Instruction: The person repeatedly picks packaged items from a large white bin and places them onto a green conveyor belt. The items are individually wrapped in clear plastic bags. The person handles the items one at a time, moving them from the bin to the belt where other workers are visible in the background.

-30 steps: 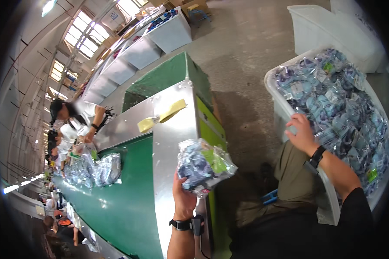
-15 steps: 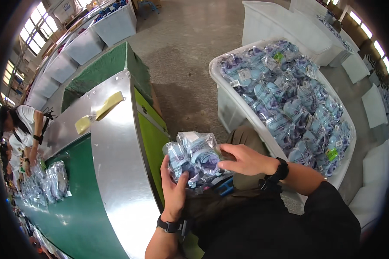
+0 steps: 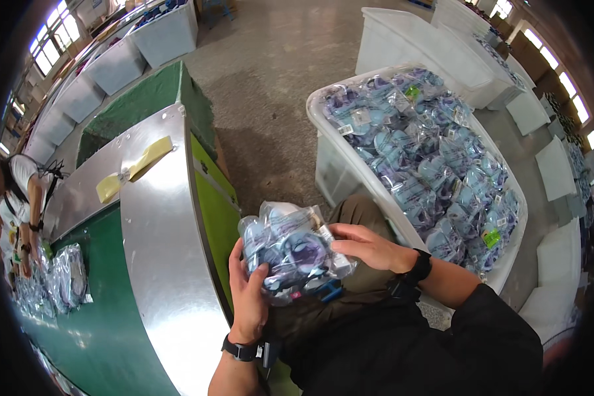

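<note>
A clear plastic bag holding a pair of light blue and purple sandals [image 3: 296,245] is between my hands, above my lap. My left hand [image 3: 249,294] grips its left side, with the thumb pressed on the front of the plastic. At the bag's right edge, the fingers of my right hand [image 3: 369,247] are closed on the plastic, next to a pale label inside. To my right stands a large white plastic bin [image 3: 336,168], heaped with bagged sandals [image 3: 435,171] of the same colours.
On my left a green conveyor belt [image 3: 115,277] runs beside a shiny metal edge [image 3: 153,244] with yellow tape [image 3: 150,157]. More bagged pairs [image 3: 67,277] lie on it near a co-worker [image 3: 28,191]. A green-covered box [image 3: 135,105] and further white bins [image 3: 402,49] stand beyond.
The bag has turned slightly, so more of its right side and the pale label show. Both hands keep their hold. The whole view has shifted a little.
</note>
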The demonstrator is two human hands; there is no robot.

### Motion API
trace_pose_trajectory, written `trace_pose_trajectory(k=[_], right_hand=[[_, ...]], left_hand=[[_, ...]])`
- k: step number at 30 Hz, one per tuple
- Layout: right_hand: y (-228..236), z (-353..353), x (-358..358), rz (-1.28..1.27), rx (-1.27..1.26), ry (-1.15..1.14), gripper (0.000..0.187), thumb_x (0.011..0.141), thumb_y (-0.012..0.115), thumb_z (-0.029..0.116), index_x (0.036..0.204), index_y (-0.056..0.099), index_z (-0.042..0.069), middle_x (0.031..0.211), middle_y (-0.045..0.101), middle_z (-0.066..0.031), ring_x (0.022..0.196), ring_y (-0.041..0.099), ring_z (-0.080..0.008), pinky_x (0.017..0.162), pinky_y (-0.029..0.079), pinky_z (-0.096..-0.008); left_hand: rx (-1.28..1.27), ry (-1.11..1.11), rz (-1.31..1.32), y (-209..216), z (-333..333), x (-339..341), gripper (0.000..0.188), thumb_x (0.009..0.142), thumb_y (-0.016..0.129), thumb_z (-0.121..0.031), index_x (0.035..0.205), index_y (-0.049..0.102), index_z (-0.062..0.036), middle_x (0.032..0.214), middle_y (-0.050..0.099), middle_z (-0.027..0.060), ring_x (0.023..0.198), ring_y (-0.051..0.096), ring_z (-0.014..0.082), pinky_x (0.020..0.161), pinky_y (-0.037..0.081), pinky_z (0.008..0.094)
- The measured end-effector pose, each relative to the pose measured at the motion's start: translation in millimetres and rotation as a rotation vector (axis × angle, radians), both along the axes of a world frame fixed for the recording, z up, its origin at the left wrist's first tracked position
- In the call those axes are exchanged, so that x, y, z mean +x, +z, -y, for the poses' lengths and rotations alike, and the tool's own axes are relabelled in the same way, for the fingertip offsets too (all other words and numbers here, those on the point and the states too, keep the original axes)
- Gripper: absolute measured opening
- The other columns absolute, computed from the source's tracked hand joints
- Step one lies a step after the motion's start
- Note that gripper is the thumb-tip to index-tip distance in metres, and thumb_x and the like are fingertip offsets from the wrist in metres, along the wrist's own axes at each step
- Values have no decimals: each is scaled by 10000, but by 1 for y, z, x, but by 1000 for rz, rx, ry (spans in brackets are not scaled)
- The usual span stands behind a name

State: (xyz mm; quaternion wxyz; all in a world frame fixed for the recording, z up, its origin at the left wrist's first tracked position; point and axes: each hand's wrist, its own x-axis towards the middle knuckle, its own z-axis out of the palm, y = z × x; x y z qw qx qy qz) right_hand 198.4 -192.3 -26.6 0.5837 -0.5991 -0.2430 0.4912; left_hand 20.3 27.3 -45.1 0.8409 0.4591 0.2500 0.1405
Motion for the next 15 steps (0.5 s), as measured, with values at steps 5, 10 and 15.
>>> trace_pose_trajectory(k=[5,10,15], right_hand=[[-7,11,28,-18,24,-41,502,1144,449,497,1185,701,65,1049,749,-2,939,693,-94,855,534,-273],[-12,23,24,-112,-141,174,575,1075,607,486,1418,582,25,1119,703,-33,973,653,-76,816,572,-301],[-28,35,-3,-275,104,229,548,976,791,234,1399,579,-43,1175,704,-29,1048,649,-105,947,532,-292]], left_hand=[[-135,-162,63,16,3,-2,719,894,592,-109,1575,390,4,1439,580,179,1281,607,257,1114,494,395],[-199,-445,23,17,18,-4,769,845,688,-91,1557,428,37,1414,627,173,1289,622,261,1141,455,387],[-41,-517,-14,6,18,-7,699,885,694,-87,1531,458,35,1412,626,171,1294,619,259,1125,471,385]])
